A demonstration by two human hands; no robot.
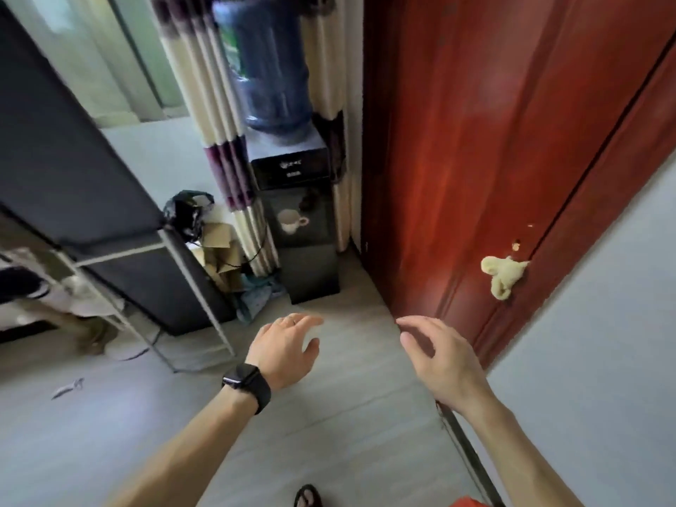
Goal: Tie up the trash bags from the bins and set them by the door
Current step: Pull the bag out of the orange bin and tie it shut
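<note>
reaching empty hands [283, 347] toward door [494, 148]

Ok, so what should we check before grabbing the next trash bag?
1. Left hand free: ok, open and holding nothing.
2. Right hand free: ok, open and holding nothing.
3. A bag to fetch: ok, a black trash bag sits past the dark cabinet, near the cardboard.
4. Is that bag tied: cannot tell, too blurry.
5. Floor beside the red door has room: ok, bare here.
6. Any bag already by the door: not ok, none in view.
</note>
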